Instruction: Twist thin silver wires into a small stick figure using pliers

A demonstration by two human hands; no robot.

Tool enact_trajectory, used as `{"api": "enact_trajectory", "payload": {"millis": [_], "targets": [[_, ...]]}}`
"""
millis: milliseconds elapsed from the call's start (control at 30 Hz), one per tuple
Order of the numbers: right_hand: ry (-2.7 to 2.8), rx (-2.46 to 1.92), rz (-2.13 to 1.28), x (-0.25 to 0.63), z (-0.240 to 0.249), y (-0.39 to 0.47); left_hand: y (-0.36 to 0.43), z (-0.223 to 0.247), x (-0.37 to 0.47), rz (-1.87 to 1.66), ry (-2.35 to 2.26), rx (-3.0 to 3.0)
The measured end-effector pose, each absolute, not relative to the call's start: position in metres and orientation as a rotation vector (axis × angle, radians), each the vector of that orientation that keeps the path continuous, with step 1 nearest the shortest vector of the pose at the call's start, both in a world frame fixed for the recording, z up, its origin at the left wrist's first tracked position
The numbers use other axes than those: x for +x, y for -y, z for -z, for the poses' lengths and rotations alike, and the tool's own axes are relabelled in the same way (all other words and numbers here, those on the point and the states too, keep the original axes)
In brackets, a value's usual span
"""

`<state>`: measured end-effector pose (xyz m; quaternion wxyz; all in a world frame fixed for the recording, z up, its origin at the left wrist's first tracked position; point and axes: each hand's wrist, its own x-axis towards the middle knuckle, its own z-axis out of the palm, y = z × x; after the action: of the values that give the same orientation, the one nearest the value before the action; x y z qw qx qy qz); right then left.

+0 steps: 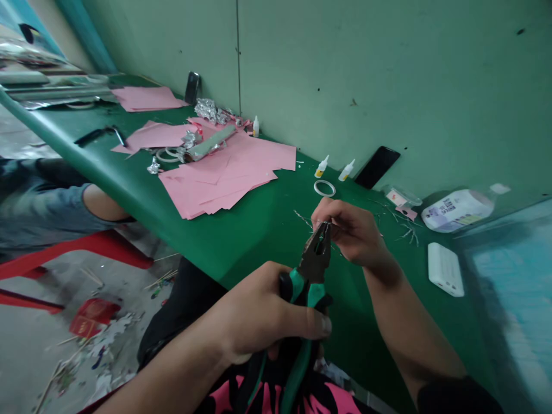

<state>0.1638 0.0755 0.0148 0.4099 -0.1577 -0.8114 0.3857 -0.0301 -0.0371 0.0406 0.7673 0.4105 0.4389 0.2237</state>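
Note:
My left hand (pixel 276 310) is wrapped round the green and black handles of a pair of pliers (pixel 317 253). Their jaws point away from me and meet the fingertips of my right hand (pixel 351 230). Between thumb and forefinger, that hand pinches a thin, silvery twisted wire (pixel 303 218), part of which sticks out to the left. My fingers hide how much of it lies in the jaws. Beyond my right hand, several branching silvery wire pieces (pixel 409 233) lie on the green table (pixel 241 253).
Pink paper sheets (pixel 215 184) cover the middle left, with a foil roll (pixel 211 144) on top. Small glue bottles (pixel 321 167), a tape ring (pixel 324 188) and a phone (pixel 377 167) stand near the wall. A white box (pixel 445 269) lies right; another person's arm (pixel 101 201) shows left.

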Motion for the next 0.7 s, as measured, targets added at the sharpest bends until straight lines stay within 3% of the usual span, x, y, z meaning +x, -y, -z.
{"api": "enact_trajectory", "payload": {"millis": [700], "targets": [[2.120,-0.419,-0.799,0.1643,-0.0147,-0.0775,0.0382,-0.0340,-0.0264,-0.479,-0.975,0.940]]}}
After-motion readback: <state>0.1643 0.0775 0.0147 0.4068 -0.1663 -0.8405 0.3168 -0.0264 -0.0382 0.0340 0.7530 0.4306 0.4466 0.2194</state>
